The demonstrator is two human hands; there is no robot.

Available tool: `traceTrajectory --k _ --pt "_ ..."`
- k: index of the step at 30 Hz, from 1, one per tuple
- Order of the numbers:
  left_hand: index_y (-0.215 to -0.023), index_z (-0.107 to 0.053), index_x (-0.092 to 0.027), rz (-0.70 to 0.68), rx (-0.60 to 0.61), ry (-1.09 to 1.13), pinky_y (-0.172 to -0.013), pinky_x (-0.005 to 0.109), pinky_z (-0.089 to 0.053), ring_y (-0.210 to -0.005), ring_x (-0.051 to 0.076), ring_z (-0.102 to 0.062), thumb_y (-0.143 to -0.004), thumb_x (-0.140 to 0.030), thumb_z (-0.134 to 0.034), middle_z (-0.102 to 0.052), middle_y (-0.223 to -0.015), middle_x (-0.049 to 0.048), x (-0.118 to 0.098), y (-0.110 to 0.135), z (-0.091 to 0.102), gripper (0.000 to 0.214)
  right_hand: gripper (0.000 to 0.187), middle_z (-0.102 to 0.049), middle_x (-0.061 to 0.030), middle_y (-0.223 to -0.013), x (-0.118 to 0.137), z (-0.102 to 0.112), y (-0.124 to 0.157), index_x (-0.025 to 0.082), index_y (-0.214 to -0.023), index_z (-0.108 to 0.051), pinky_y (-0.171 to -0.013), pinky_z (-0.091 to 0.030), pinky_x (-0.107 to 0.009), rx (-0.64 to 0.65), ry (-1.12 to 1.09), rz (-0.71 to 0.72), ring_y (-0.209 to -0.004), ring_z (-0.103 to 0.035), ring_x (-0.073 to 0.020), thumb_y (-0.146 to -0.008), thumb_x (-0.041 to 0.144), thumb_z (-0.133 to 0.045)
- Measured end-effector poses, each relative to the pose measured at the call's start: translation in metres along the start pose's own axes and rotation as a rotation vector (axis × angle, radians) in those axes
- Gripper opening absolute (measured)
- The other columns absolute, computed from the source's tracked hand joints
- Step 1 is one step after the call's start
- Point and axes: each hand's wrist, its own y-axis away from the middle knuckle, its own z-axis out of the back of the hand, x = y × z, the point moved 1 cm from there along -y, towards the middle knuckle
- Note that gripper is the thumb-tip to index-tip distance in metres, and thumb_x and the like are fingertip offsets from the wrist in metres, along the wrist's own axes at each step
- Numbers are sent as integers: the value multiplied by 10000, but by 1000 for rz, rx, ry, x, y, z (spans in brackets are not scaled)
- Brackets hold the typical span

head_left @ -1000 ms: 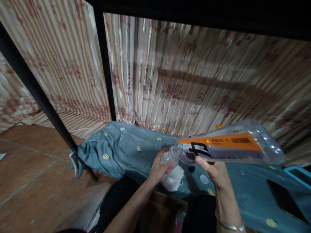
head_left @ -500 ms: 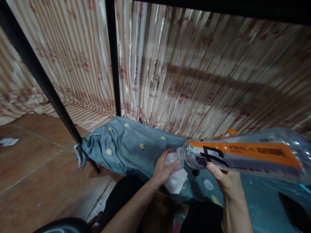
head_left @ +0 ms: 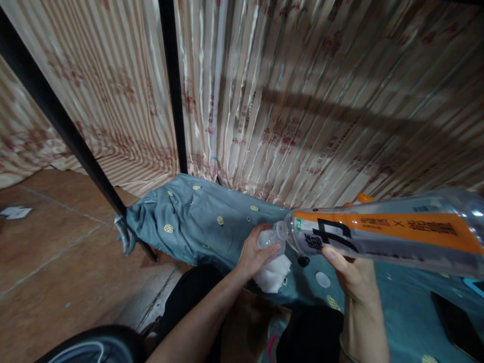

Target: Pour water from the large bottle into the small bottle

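Note:
My right hand (head_left: 353, 275) grips a large clear plastic bottle (head_left: 378, 227) with an orange and grey label. The bottle lies nearly level, its neck pointing left and tipped slightly down. Around a small clear container (head_left: 269, 240) my left hand (head_left: 252, 254) is wrapped. The bottle's mouth meets the top of that container; whether liquid passes between them I cannot tell. Just below my left hand a crumpled white cloth or tissue (head_left: 273, 275) lies on the blue-grey sheet (head_left: 200, 212). A round white lid (head_left: 322, 280) and a small black round object (head_left: 303, 261) lie close by.
A dark phone (head_left: 456, 320) lies on the sheet at right, near a blue-edged object (head_left: 474, 286). Something orange (head_left: 363, 198) shows behind the bottle. Black metal posts (head_left: 174, 91) stand before striped curtains (head_left: 302, 111). Papers (head_left: 15, 212) lie on the tiled floor at left.
The view has shifted a little. The large bottle has moved slightly, its base end now reaching farther right and up. Both hands keep their holds.

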Motion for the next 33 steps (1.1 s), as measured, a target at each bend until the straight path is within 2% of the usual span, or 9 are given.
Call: traceTrajectory --k 5,9,14,18,22,29,33 --pt "-1209 -665 -151 15 -15 33 -945 390 -532 -1051 305 -671 -713 -423 -805 -720 -1164 108 1 -1 -1 582 284 -734 -56 -776 -10 0 0 256 -779 -763 -1036 -472 -512 101 5 47 -855 -694 -284 -737 536 -782" --pt "-1171 -682 -162 27 -45 68 -928 380 -544 -1029 306 -673 -674 -422 -835 -724 -1130 98 3 -1 -2 581 275 -726 -48 -795 -13 0 -2 250 -792 -746 -1090 -427 -527 81 -43 55 -939 -684 -286 -750 520 -774" --pt "-1219 -655 -128 41 -36 65 -859 375 -575 -1015 297 -665 -663 -448 -832 -704 -1170 125 4 -1 -4 666 262 -724 -64 -810 -16 0 -3 238 -787 -744 -1053 -449 -535 85 -115 40 -880 -683 -279 -747 493 -783" --pt "-1225 -654 -136 39 -35 20 -936 401 -539 -1055 307 -663 -681 -447 -818 -708 -1194 127 4 -1 -4 648 240 -724 -51 -847 -15 0 -3 231 -829 -739 -1087 -420 -522 77 -139 62 -992 -673 -288 -700 410 -835" --pt "-1225 -653 -135 18 -23 -5 -999 409 -504 -1102 312 -657 -715 -442 -797 -713 -1214 128 2 -1 -3 612 222 -728 -62 -905 -13 -1 -4 231 -837 -736 -1094 -417 -519 83 -176 79 -1094 -648 -302 -721 401 -820" --pt "-1220 -664 -151 11 -48 23 -999 413 -511 -1102 313 -662 -714 -414 -808 -723 -1209 115 4 -3 -4 589 267 -733 -64 -919 -9 -3 -5 228 -908 -740 -1091 -420 -541 54 -185 87 -1118 -638 -303 -721 400 -824" --pt "-1204 -677 -168 23 -52 53 -1007 404 -521 -1113 309 -660 -703 -399 -829 -730 -1187 92 5 -3 -4 572 230 -730 -66 -921 -8 -4 -6 228 -850 -741 -1100 -412 -543 58 -211 101 -1154 -621 -305 -719 393 -833"
